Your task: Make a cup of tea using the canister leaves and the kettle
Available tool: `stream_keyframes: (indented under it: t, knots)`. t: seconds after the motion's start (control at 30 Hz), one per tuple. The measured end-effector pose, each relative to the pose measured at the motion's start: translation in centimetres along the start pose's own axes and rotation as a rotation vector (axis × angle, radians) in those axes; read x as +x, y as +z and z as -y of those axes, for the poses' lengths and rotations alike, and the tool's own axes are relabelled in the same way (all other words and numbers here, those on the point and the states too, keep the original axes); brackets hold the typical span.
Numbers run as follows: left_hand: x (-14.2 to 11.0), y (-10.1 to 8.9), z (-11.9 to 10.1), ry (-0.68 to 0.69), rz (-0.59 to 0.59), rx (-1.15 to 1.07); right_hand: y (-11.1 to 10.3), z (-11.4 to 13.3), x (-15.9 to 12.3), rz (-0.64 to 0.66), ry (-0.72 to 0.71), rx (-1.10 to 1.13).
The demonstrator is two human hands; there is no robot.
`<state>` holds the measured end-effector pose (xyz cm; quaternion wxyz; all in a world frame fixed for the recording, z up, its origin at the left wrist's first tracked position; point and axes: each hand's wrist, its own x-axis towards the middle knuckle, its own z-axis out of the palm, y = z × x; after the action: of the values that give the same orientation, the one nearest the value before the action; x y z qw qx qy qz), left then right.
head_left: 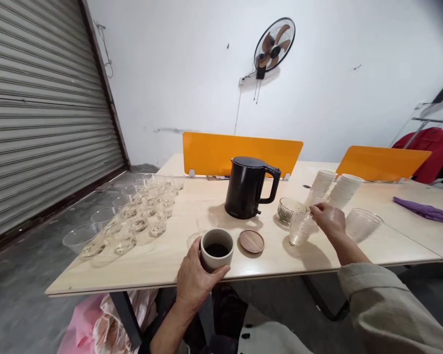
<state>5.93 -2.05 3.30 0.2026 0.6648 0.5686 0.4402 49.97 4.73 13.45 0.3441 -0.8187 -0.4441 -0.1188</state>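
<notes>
My left hand (194,280) is wrapped round a grey ceramic cup (216,249) with dark liquid in it, near the table's front edge. A round wooden lid (251,241) lies flat just right of the cup. My right hand (328,220) is closed on a ribbed clear glass (300,229) that stands on the table. Behind it sits a small ribbed glass bowl (289,208). A black electric kettle (248,188) stands in the middle, its handle to the right.
Several clear plastic cups (133,216) lie in rows at the left of the wooden table (170,255). Two stacks of white paper cups (334,189) and a clear cup stack (362,223) lie right. Orange dividers (239,152) stand behind. A purple cloth (426,210) lies far right.
</notes>
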Motion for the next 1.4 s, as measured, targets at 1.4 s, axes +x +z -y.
stream_keyframes:
  t: [1.4]
  knots:
    - [0.1,-0.4,-0.1,0.033,-0.041,-0.055,-2.0,19.3,-19.6,0.350,-0.754,0.633]
